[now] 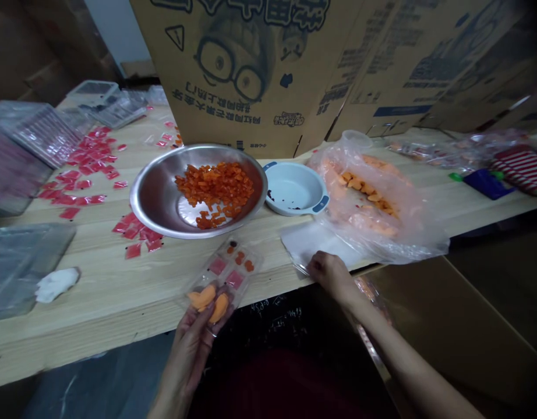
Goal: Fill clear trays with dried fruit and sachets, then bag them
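Your left hand (197,337) grips the near end of a clear tray (219,266), thumb on top, at the front edge of the table (133,302). The tray is tilted, its far end pointing toward the steel bowl (152,203); contact between tray and table cannot be determined. In the tray, two large orange pieces (202,297) lie at your thumb, two pink packets (234,279) in the middle, and small orange bits plus one dark bit at the far end. Your right hand (332,273) is well apart from the tray, fingers curled narrow at the near edge of the plastic sleeves (310,240); you cannot tell whether a sleeve is pinched. The steel bowl contains a heap of orange bits (218,189). Just beside it stands the blue bowl (295,180), with a few dark bits inside. Right of that lies a plastic bag (419,218) containing orange pieces. Loose red packets (91,163) are scattered left of the steel bowl.
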The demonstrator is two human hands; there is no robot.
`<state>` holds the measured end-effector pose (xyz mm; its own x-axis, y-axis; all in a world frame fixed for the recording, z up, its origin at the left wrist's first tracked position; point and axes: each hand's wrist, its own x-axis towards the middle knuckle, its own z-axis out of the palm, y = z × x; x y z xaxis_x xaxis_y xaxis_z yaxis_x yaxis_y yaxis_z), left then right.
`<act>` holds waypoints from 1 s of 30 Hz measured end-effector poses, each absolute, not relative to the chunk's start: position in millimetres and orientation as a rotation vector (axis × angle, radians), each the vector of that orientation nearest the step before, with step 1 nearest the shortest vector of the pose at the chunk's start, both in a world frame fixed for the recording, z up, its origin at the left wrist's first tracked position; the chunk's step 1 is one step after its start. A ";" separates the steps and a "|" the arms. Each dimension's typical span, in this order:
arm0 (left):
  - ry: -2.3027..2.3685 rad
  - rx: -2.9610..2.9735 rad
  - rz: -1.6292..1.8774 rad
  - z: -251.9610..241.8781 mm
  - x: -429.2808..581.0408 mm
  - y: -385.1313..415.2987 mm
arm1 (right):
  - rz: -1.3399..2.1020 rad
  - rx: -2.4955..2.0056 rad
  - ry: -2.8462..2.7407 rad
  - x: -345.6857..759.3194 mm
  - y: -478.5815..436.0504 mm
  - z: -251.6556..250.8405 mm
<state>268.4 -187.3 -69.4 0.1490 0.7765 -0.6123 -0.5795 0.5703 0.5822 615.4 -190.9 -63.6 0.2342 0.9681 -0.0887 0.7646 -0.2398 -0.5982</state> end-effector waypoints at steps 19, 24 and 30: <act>1.040 0.391 0.924 -41.2 355.4 -213.3 | 0.776 -1.784 -1.006 609.2 -193.0 -66.1; 1.076 0.436 0.905 -51.7 355.2 -226.2 | 0.667 -1.757 -0.961 599.3 -202.6 -59.6; 1.035 0.504 0.913 -52.0 361.9 -228.7 | 0.615 -1.765 -1.060 592.8 -204.3 -60.8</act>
<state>361.9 -228.7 -52.0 0.2074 0.8353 -0.5092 -0.4013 0.5474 0.7344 592.8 -204.3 -60.8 0.4974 0.8661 0.0496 0.3867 -0.1702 -0.9063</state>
